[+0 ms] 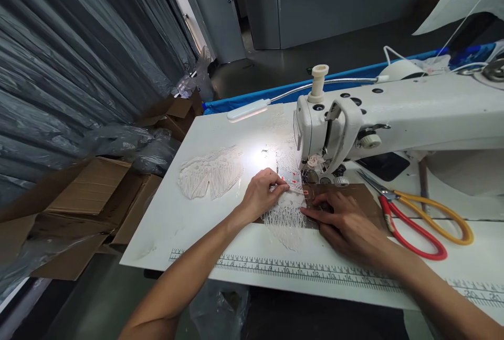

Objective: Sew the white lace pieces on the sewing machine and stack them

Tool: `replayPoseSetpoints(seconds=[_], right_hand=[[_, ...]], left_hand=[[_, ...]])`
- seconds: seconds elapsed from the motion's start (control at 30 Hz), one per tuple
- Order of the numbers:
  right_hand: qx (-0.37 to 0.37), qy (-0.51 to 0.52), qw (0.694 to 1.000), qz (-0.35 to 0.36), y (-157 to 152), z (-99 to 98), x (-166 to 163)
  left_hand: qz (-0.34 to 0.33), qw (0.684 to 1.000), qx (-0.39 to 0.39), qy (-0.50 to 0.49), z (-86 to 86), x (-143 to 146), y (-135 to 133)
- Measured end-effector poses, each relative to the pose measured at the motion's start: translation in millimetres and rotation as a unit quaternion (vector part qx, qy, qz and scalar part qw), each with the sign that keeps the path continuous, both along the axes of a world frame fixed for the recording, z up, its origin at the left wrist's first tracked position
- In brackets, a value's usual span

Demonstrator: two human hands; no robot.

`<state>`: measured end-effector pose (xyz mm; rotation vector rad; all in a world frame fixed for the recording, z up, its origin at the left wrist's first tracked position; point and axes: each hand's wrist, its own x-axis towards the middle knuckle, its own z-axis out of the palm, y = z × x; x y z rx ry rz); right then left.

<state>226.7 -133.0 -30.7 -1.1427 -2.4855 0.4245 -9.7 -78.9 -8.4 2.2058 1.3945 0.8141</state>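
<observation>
My left hand pinches the upper left part of a white lace piece between thumb and fingertips. That lace lies at the sewing machine's needle area, in front of the presser foot. My right hand rests palm down on a brown plate, its index finger stretched out to the lace's right edge. The other fingers are partly bent and hold nothing that I can see. Small red marks show on the machine bed between my hands. Another lace piece lies flat to the left.
Scissors with red and yellow handles lie right of my right hand. A printed ruler runs along the table's front edge. A lit lamp on a flexible neck hangs over the table. Cardboard boxes stand at left.
</observation>
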Motion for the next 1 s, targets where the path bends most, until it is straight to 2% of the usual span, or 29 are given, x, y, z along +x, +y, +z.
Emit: replayPoseSetpoints(seconds=[0.1, 0.17, 0.27, 0.37, 0.6, 0.8, 1.0], right_hand=[[0.005, 0.001, 1.0, 0.005, 1, -1.0, 1], [0.004, -0.003, 1.0, 0.007, 2, -0.8, 1], [0.005, -0.01, 1.0, 0.007, 1, 1.2, 1], [0.01, -0.01, 1.0, 0.0, 0, 4.1, -1], [0.035, -0.038, 0.999, -0.013, -5, 4.7, -5], [0.08, -0.067, 0.995, -0.004, -6, 1.6, -6], [0.083, -0.067, 0.994, 0.001, 7, 4.0, -2]], left_hand=[[-0.017, 0.995, 0.096, 0.016, -5.1, -1, -1], [-0.069, 0.987, 0.145, 0.015, -7.7, -2, -2], [-0.188, 0.968, 0.167, 0.019, -8.8, -2, -3], [-0.244, 0.951, 0.18, 0.058, -5.9, -2, -5], [-0.253, 0.93, 0.174, 0.2, 4.1, -3, -12], [-0.232, 0.907, 0.205, 0.287, 5.3, 2, -16], [-0.234, 0.885, 0.216, 0.339, 12.1, 8, -7]])
